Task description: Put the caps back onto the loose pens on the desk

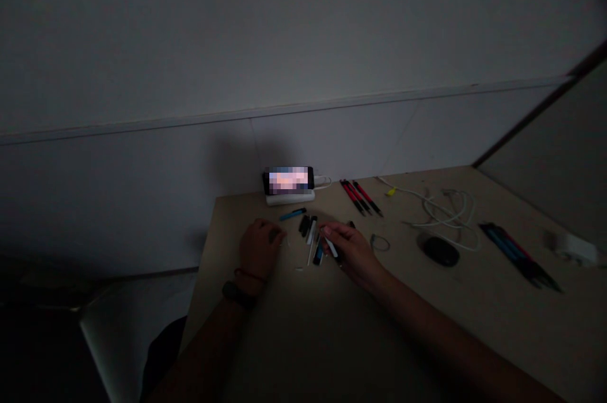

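The room is dim. My left hand (pixel 260 248) rests on the pale wooden desk (pixel 265 340) with its fingers curled, and I cannot tell whether it holds something small. My right hand (pixel 346 249) pinches a white pen barrel (pixel 331 247) between its fingers. Between my hands lie disassembled pen parts: a thin white rod (pixel 312 252), a black-and-blue barrel (pixel 318 254), dark pieces (pixel 304 224) and a white tube (pixel 312 230). A blue pen-like object (pixel 293 214) lies just beyond them.
At the back, a phone (pixel 288 180) with a blurred screen stands on a white power bank (pixel 290 198). Red-and-black pens (pixel 360 197), a tangled white cable (pixel 446 216), a black mouse (pixel 440 250) and blue-and-black pens (pixel 515 251) lie to the right. The desk's left edge drops away.
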Available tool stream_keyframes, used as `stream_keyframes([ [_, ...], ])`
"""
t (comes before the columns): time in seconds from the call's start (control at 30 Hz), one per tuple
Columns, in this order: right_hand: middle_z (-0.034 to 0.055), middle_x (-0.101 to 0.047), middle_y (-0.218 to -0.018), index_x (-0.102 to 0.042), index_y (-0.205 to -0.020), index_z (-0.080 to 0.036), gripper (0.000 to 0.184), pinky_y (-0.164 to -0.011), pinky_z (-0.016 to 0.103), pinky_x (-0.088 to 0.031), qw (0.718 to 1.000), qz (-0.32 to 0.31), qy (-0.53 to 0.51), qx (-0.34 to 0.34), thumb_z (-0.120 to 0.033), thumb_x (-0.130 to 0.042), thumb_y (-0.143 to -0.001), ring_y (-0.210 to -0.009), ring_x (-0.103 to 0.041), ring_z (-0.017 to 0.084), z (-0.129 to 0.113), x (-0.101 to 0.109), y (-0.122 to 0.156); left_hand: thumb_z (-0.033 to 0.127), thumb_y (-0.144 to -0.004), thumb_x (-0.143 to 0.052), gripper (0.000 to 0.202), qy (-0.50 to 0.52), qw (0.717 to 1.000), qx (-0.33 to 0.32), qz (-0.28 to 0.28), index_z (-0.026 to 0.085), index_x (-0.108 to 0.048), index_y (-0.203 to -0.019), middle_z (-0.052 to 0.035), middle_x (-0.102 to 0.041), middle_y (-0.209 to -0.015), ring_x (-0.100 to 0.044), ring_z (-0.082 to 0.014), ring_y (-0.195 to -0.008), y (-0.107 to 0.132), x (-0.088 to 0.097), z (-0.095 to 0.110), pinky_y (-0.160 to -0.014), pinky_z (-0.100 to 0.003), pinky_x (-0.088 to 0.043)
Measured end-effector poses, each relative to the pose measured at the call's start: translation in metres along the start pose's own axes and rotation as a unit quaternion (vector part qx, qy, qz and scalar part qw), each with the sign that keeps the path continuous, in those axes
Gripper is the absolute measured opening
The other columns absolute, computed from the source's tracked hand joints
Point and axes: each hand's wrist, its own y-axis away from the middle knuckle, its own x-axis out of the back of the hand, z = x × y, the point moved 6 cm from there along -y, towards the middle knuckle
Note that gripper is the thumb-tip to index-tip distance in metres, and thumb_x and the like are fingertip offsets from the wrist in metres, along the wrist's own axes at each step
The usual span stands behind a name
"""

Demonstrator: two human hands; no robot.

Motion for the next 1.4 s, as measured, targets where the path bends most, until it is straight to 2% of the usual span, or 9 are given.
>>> stream_keyframes([
  [0.2,-0.0019,-0.063,-0.059,-0.078,-0.088,-0.018,0.035,-0.05,0.022,-0.041,0.999,-0.016,0.03,0.014,-0.045,-0.085,-0.066,-0.051,-0.051,0.009,0.003,0.0,-0.001,0.029,-0.09,-0.065,0.013,-0.018,1.0,-0.008,-0.005,0.02,-0.073,-0.085,-0.006,-0.066,-0.095,-0.062,-0.0218,-0.093,-0.001,-0.001,0.0,-0.084,-0.035,-0.048],
  [0.43,0.0017,-0.067,-0.069,-0.078,-0.089,-0.017,0.04,-0.052,0.024,-0.041,0.999,-0.002,0.042,0.005,-0.047,-0.086,-0.064,-0.055,-0.052,0.011,0.005,0.003,-0.002,0.028,-0.092,-0.063,0.013,-0.035,0.999,0.0,-0.03,0.021,-0.074,-0.09,-0.0058,-0.066,-0.101,-0.061,-0.0206,-0.096,-0.001,-0.004,0.0,-0.088,-0.034,-0.047],
  [0.63,0.0023,-0.068,-0.072,-0.078,-0.087,-0.018,0.041,-0.05,0.024,-0.038,0.999,0.003,0.037,-0.001,-0.048,-0.088,-0.061,-0.055,-0.053,0.011,0.008,0.004,-0.002,0.024,-0.095,-0.058,0.016,-0.012,1.0,-0.01,-0.016,0.019,-0.072,-0.089,-0.0064,-0.067,-0.101,-0.062,-0.0203,-0.095,-0.001,-0.004,-0.001,-0.087,-0.034,-0.048],
  [0.87,0.0005,-0.064,-0.063,-0.078,-0.085,-0.018,0.042,-0.05,0.022,-0.037,0.999,-0.002,0.051,0.002,-0.052,-0.087,-0.063,-0.053,-0.051,0.01,0.011,0.006,-0.003,0.022,-0.093,-0.06,0.015,-0.008,1.0,-0.023,-0.006,0.019,-0.074,-0.09,-0.007,-0.067,-0.101,-0.061,-0.0214,-0.095,0.0,-0.004,-0.001,-0.087,-0.035,-0.048],
  [1.03,0.0006,-0.065,-0.065,-0.077,-0.086,-0.018,0.044,-0.05,0.022,-0.037,0.999,0.002,0.053,0.001,-0.053,-0.087,-0.061,-0.053,-0.051,0.009,0.014,0.006,-0.004,0.021,-0.094,-0.058,0.017,-0.012,1.0,-0.017,-0.007,0.018,-0.074,-0.091,-0.0081,-0.066,-0.104,-0.061,-0.022,-0.095,0.002,-0.004,0.0,-0.087,-0.036,-0.048],
  [1.23,0.0007,-0.066,-0.063,-0.077,-0.09,-0.017,0.043,-0.048,0.022,-0.035,0.997,0.004,0.079,0.012,-0.052,-0.084,-0.066,-0.052,-0.051,0.01,0.017,0.01,-0.006,0.02,-0.095,-0.056,0.016,-0.04,0.999,-0.029,-0.009,0.017,-0.071,-0.091,-0.0089,-0.064,-0.105,-0.06,-0.0224,-0.094,0.003,-0.004,0.005,-0.085,-0.037,-0.047],
  [1.4,-0.0018,-0.062,-0.057,-0.076,-0.089,-0.018,0.043,-0.047,0.022,-0.036,0.996,0.002,0.083,0.012,-0.051,-0.085,-0.064,-0.049,-0.051,0.01,0.016,0.009,-0.005,0.021,-0.097,-0.051,0.019,-0.052,0.998,-0.037,-0.006,0.017,-0.07,-0.092,-0.0091,-0.064,-0.105,-0.059,-0.0224,-0.095,0.003,-0.005,0.008,-0.086,-0.036,-0.047],
])
